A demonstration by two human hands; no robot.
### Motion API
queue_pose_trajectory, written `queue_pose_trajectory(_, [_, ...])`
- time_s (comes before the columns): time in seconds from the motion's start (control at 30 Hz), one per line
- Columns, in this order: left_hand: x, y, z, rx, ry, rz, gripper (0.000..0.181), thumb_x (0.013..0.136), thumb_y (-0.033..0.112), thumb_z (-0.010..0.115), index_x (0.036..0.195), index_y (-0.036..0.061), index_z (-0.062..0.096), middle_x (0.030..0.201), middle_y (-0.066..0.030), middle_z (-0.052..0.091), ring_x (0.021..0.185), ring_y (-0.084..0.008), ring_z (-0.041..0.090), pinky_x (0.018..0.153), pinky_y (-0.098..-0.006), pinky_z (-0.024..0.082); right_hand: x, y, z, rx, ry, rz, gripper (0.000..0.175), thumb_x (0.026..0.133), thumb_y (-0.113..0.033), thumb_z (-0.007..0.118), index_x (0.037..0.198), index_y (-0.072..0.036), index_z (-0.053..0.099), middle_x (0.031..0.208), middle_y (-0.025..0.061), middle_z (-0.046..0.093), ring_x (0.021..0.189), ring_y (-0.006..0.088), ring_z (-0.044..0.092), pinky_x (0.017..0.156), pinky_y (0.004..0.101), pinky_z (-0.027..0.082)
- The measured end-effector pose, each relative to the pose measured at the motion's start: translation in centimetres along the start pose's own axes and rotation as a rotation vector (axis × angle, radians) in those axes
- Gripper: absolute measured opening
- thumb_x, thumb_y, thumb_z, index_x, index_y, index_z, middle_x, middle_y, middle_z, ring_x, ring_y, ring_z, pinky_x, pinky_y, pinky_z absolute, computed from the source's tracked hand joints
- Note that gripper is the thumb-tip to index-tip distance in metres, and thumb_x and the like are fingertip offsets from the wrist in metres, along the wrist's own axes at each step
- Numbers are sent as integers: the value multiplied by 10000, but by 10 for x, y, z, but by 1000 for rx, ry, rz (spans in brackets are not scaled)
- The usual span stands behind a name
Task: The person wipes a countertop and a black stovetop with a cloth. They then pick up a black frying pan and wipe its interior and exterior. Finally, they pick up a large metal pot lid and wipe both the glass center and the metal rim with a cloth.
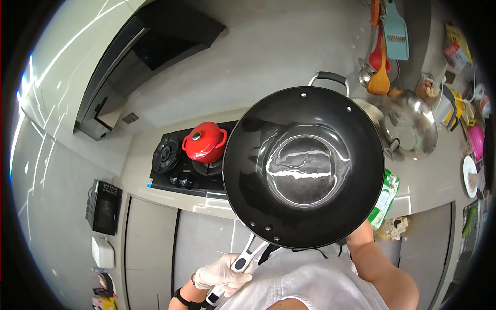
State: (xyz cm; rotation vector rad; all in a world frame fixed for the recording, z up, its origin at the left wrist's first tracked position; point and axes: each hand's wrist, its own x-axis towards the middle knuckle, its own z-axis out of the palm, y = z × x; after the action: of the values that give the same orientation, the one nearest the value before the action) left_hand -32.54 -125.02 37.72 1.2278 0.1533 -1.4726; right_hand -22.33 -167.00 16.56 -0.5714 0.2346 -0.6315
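A large black wok (248, 170) with a riveted rim is held up in front of me, its inside facing my eyes. Bright reflections lie across its round bottom. My left hand (223, 273), in a pale disposable glove, is closed around the wok's long silver-and-black handle (248, 254). At the far rim is a loop helper handle (331, 76) with a black grip, untouched by any hand I can see. My right forearm (372, 252) goes up behind the wok's right side; the hand itself is hidden there, so its grip cannot be seen.
A red lidded pot (205, 143) stands on the black gas hob (178, 178). Right of the wok are a steel lid (416, 128) and a green packet (385, 197) by the counter edge. A wooden spatula (379, 81) and a blue grater (396, 35) hang on the wall.
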Motion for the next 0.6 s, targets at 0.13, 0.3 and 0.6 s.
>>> queue_pose_trajectory(0.13, [4, -7, 7, 23, 51, 143, 168, 844, 43, 667, 827, 20, 502, 509, 0, 422, 364, -81, 395, 332, -242, 326, -48, 42, 21, -478, -176, 19, 508, 926, -440, 452, 1282, -80, 496, 1292, 110, 523, 1168, 265, 511, 1011, 403, 402])
queue_pose_trajectory(0.3, [-2, -22, 6, -36, 39, 253, 168, 873, 83, 643, 904, 20, 491, 552, 9, 445, 386, -74, 421, 356, -226, 364, -134, 55, 61, -1013, -766, -49, 496, 913, -427, 479, 1269, -83, 509, 1265, 112, 541, 1149, 263, 525, 996, 399, 410])
queue_pose_trajectory(0.6, [-1, -44, -12, -108, 180, 541, 147, 882, 86, 607, 865, 29, 472, 521, -6, 449, 378, -75, 418, 362, -234, 413, -204, 42, 189, -1426, -1326, -283, 462, 873, -383, 546, 1237, -98, 543, 1211, 109, 578, 1090, 263, 560, 947, 387, 434])
